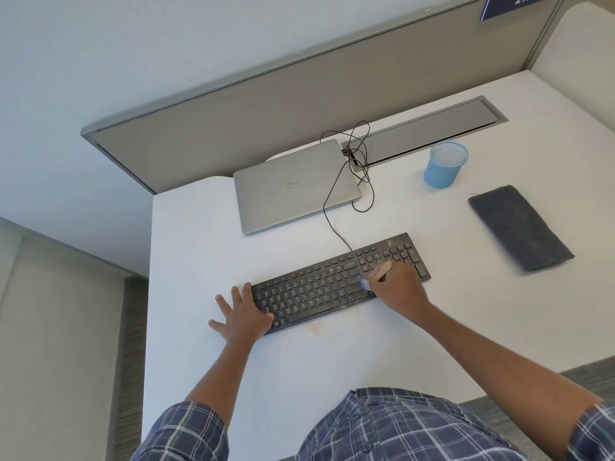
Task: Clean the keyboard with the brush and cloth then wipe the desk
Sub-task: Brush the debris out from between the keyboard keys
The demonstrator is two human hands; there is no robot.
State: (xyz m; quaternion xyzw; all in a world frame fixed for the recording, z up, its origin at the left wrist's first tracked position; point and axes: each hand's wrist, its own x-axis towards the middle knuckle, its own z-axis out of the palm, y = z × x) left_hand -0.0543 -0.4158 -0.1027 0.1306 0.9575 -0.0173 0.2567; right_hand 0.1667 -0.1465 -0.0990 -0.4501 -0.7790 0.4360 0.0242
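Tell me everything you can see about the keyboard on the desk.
The keyboard is black plastic by its look, full-size with a number pad, lying flat and slanted on the white desk. Tan crumbs dust its far right corner and front edge. A thin black cable leaves its back edge. The left hand rests spread on its left end, thumb on the keys; the right hand holds a brush to the keys beside the number pad.
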